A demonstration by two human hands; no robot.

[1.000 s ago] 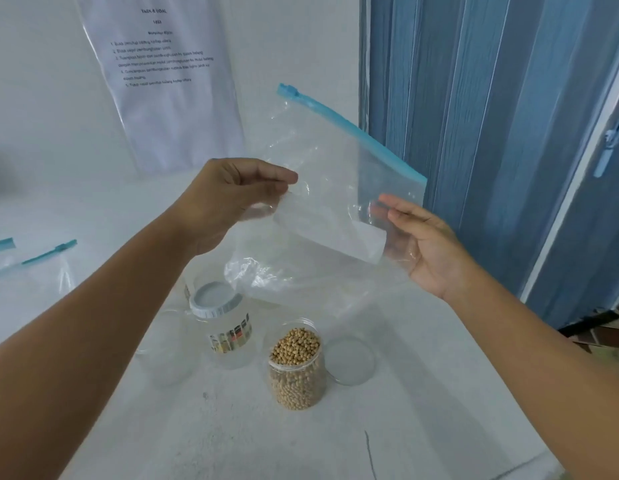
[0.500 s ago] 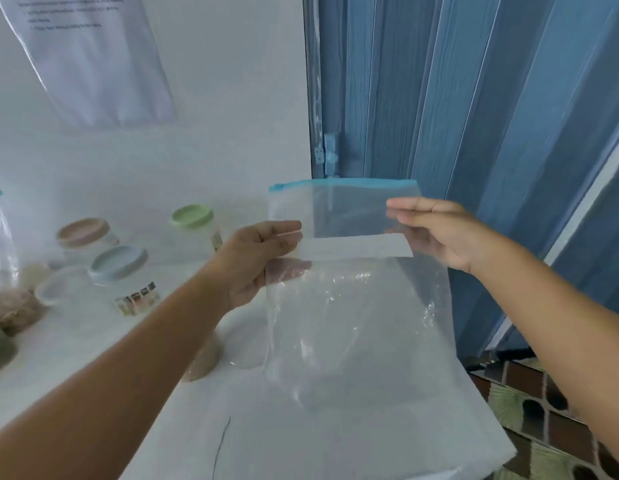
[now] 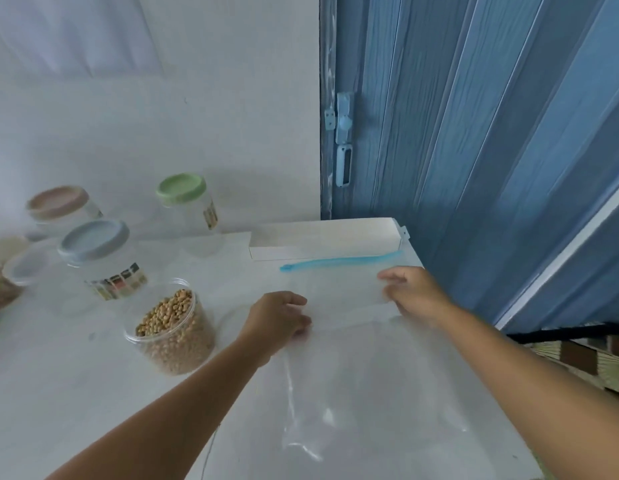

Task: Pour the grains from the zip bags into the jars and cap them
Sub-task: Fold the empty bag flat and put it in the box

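Note:
An empty clear zip bag with a blue zipper strip lies flat on the right part of the white table. My left hand pinches the bag's left edge just below the zipper. My right hand pinches its right edge by the white label strip. An open jar full of soybeans stands left of my left hand, uncapped. Its clear lid is faintly visible beside it.
Capped jars stand at the back left: blue lid, pink lid, green lid. Bags of grain sit at the far left edge. A white box lies behind the bag. A blue folding door borders the table's right edge.
The bag was held up in the air between both hands; now both hands have lowered it flat onto the table's right side. The view has swung left and down.

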